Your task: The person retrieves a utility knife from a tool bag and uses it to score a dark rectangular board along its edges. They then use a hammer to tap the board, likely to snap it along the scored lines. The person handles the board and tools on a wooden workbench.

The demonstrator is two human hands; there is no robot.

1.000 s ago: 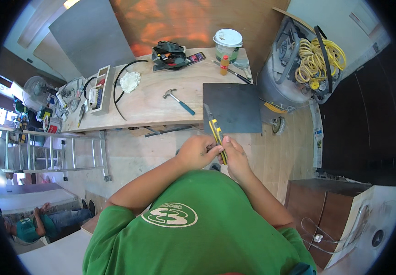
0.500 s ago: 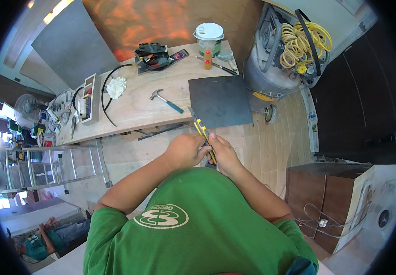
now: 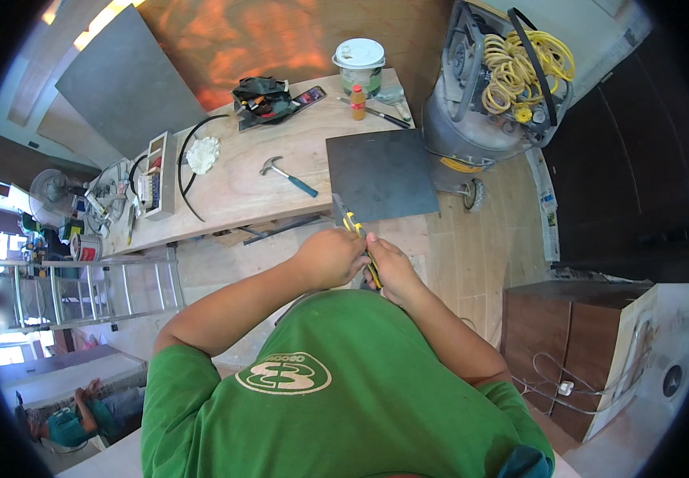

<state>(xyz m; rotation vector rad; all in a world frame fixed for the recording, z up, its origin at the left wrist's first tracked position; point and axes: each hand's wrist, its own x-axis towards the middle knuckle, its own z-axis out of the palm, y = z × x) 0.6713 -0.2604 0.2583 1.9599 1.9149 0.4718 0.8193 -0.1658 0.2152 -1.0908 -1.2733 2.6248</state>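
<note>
Cutter lies btwn both hands, long axis running fwd & a bit L, blade end twd the dark panel, w/ R hand nearer its rear, fingers pinching the handle, L hand alongside, fingers curled, grip hidden so can't tell.

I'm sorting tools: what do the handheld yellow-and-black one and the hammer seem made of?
Yellow-and-black tool: probably smooth plastic, judging by its bright colouring, with a grey tip, likely metal. Hammer: head probably steel, from its silvery colour; the teal grip looks matte, perhaps rubber.
</note>
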